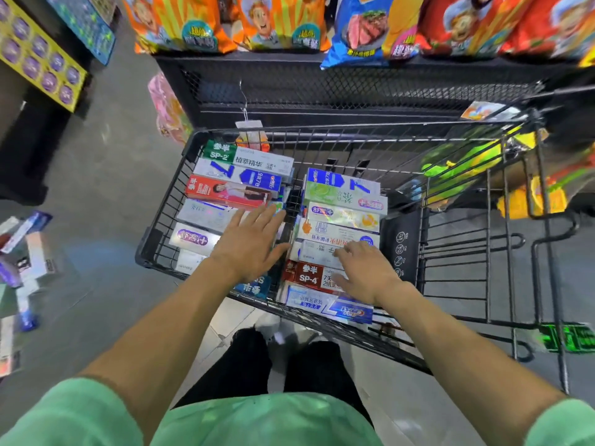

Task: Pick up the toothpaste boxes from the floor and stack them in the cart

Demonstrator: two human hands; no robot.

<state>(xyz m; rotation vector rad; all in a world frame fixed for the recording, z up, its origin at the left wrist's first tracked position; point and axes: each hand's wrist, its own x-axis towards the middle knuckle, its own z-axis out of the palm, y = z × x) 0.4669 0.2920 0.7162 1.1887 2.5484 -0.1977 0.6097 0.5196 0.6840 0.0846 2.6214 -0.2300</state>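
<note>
A black wire cart [167,201] holds two rows of toothpaste boxes. The left row [231,181] runs from a green-and-white box at the far end to a blue box near me. The right row [341,207] ends in a red SP-4 box [309,276] and a blue-and-white box [325,304]. My left hand [251,243] lies flat, fingers spread, on the left row. My right hand [367,268] rests with straight fingers on the right row's near boxes. More toothpaste boxes [22,252] lie scattered on the floor at the far left.
A black mesh shelf [322,82] with snack bags [280,24] stands right behind the cart. Green and yellow packets [460,162] hang at the right. A yellow display [38,53] stands at the upper left. Grey floor lies left of the cart.
</note>
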